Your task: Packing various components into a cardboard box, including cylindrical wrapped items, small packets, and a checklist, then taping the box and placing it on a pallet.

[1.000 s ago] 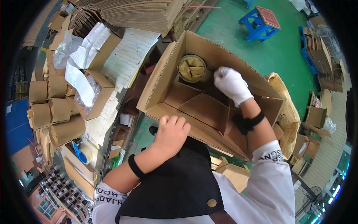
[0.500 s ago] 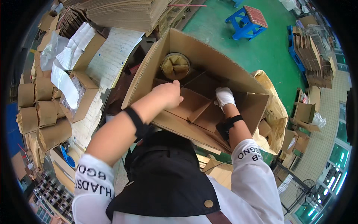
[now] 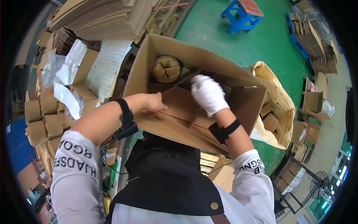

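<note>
A tall brown cardboard box stands open in front of me, with crossed cardboard dividers inside it. In its far left compartment sits a round bundle with folded brown paper on top. My bare left hand reaches over the left side, its fingers closed at the edge of a divider, fingertips partly hidden. My right hand, in a white glove, is closed over the upper edges of the dividers near the box's middle; the glove hides what its fingertips grip.
Stacked flat cardboard rises at the far left, beside a paper-covered surface. Paper-wrapped bundles fill the left side. A yellowish sack holding brown pieces stands right of the box. A blue stool is on the green floor.
My right hand has risen from the right compartment and moved left to the middle dividers. My left hand has shifted left and lower, toward the box's near left side.
</note>
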A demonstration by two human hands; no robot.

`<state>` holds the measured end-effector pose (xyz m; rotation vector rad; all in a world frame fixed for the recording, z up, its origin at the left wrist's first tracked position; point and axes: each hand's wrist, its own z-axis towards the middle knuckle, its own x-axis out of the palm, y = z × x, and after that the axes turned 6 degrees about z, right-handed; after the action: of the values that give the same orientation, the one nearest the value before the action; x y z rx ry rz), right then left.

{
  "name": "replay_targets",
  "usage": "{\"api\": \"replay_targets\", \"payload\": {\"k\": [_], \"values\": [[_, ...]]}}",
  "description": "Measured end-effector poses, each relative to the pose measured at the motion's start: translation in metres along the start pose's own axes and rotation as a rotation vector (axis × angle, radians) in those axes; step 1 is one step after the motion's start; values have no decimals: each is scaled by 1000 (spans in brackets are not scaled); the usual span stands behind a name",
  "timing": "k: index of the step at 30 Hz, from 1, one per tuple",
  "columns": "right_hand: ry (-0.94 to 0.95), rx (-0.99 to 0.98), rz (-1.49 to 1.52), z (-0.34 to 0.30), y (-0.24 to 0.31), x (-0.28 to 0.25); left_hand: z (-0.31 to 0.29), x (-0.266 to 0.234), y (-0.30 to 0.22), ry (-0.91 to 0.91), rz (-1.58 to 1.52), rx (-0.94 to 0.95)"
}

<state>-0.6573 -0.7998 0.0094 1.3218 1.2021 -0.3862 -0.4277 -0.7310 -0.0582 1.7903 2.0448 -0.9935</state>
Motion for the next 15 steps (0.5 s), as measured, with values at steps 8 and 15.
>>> {"api": "replay_targets", "payload": {"k": [8, 15], "values": [[721, -360, -131, 7, 57, 87, -125, -74, -42, 52, 83, 242], [710, -534, -24, -14, 64, 51, -283, 22, 18, -505, -827, 305]]}}
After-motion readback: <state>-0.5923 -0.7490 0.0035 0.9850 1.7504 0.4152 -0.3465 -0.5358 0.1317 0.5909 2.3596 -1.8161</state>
